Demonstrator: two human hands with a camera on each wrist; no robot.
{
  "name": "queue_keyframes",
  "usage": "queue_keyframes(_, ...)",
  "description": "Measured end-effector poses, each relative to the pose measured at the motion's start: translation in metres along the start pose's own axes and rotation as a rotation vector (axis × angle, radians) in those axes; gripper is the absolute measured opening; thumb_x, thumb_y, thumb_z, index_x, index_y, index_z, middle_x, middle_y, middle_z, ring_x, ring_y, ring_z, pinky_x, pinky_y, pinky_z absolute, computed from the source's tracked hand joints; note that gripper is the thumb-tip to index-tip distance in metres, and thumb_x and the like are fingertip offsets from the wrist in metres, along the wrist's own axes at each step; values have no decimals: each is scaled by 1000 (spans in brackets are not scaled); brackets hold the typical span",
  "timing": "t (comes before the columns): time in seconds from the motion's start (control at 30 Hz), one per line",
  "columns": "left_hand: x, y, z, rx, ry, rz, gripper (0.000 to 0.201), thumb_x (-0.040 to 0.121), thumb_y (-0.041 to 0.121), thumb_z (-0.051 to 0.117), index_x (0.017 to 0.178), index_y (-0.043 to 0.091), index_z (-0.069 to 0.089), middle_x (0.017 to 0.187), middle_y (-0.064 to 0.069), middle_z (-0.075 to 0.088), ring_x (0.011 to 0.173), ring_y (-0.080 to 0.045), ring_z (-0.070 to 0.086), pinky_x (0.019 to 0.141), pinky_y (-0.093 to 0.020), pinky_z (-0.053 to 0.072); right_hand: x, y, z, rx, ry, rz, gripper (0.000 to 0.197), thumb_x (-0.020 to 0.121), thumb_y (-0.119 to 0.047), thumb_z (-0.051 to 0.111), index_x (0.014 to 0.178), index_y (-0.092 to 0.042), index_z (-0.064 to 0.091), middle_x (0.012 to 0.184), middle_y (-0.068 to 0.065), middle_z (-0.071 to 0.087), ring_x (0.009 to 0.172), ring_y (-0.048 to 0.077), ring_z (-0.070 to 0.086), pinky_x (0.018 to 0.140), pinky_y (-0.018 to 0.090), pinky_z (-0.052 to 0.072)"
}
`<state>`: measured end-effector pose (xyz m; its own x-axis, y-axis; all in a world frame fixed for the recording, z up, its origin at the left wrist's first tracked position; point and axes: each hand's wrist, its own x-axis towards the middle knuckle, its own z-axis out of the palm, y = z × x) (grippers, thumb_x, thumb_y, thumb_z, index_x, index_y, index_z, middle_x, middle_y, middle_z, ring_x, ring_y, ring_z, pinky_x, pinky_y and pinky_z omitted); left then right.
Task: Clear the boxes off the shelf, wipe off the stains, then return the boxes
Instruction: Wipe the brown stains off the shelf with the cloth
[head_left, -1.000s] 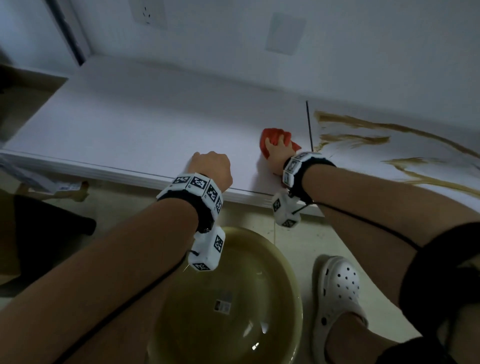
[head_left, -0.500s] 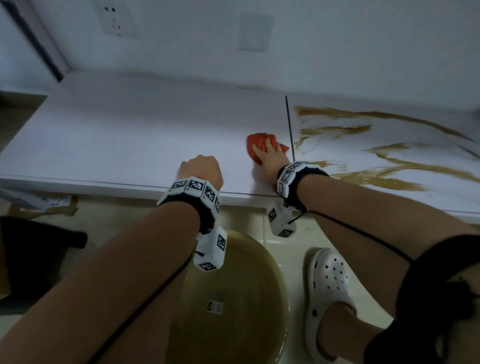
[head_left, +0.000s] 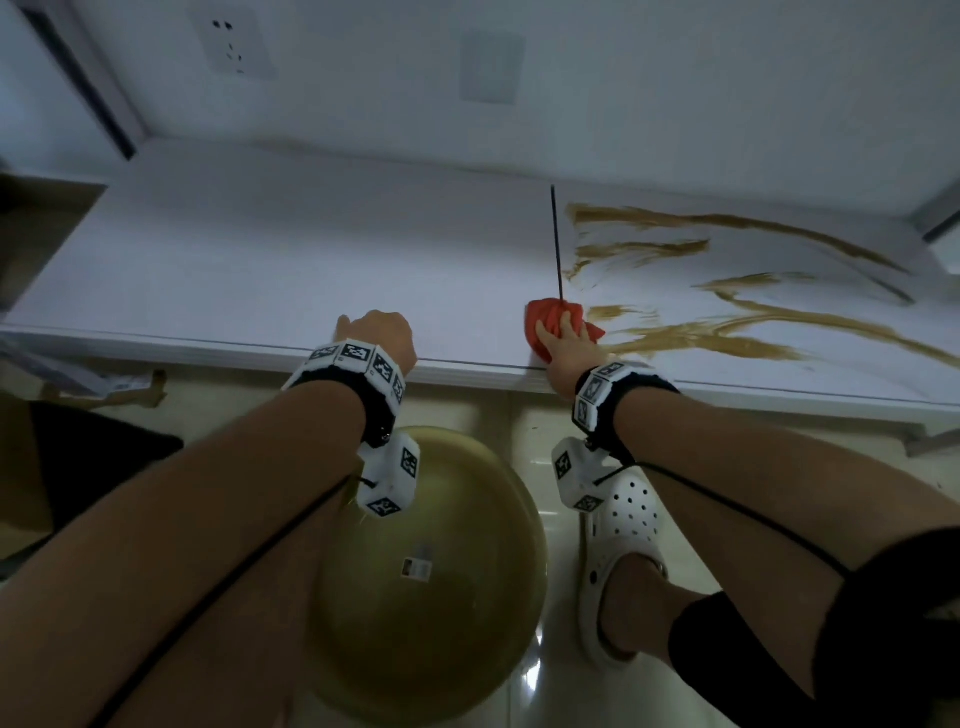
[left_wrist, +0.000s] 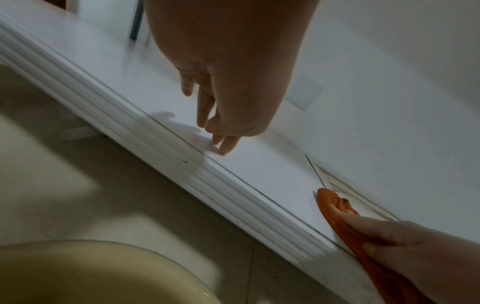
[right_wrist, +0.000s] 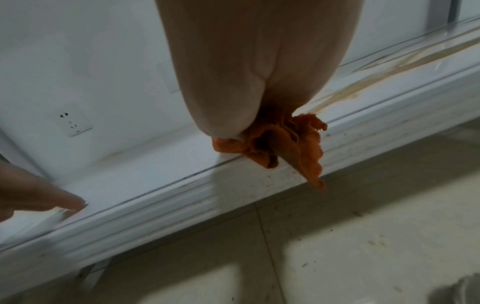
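The white shelf (head_left: 260, 260) carries no boxes. Brown smeared stains (head_left: 727, 338) cover its right half, past a dark seam (head_left: 557, 244). My right hand (head_left: 566, 348) grips a bunched orange-red cloth (head_left: 545, 317) and presses it on the shelf at the seam's near end, by the front edge. In the right wrist view the cloth (right_wrist: 293, 148) hangs partly over that edge, with stains (right_wrist: 363, 82) beyond it. My left hand (head_left: 379, 338) rests on the front edge further left, holding nothing; its fingertips (left_wrist: 223, 144) touch the surface. The cloth (left_wrist: 335, 207) also shows in the left wrist view.
A yellowish basin (head_left: 431, 571) of murky water stands on the tiled floor under my arms. My foot in a white clog (head_left: 623, 545) is beside it. A wall socket (head_left: 234, 41) sits above the shelf. A brown box-like shape (head_left: 31, 234) and a black object (head_left: 93, 467) are at the left.
My right hand has drawn the cloth nearer to the shelf's front edge and slightly right, to the seam's end. The left hand has stayed on the edge.
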<state>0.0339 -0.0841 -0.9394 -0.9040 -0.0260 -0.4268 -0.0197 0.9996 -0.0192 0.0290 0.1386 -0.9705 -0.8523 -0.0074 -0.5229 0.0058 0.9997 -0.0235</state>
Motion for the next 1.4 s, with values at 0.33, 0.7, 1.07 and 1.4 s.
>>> queue_keyframes(0.33,-87,7,-46,11,103,72,45,91,9,43,132,25,54,137,-1,52,125,-22,47,112,-38,27,-90,-12,-16,265,-126,-71,51,102,-14,32,150,-11,18,153,17,23,134,27,37,99,19,38)
queue_keyframes(0.7,-202,-6,-83,-570,169,14,53,90,1,42,140,15,45,147,-5,42,135,-21,40,113,-27,28,-209,-52,-61,1315,-172,-232,38,88,-2,38,114,-7,65,84,13,63,70,22,66,71,39,59)
queue_keyframes(1.07,-294,-8,-81,-1395,148,-61,28,96,15,52,121,5,59,108,-10,68,77,-16,65,61,-21,47,-312,-60,-79,1879,-407,-341,35,96,-22,50,123,0,57,95,26,66,70,34,68,61,44,60)
queue_keyframes(1.4,-334,-5,-104,-1416,174,-121,18,90,1,57,75,11,62,73,-5,60,65,-10,54,57,-16,47,-346,-49,-86,1567,-156,-431,53,93,9,34,133,-21,52,90,14,64,54,20,62,54,28,55)
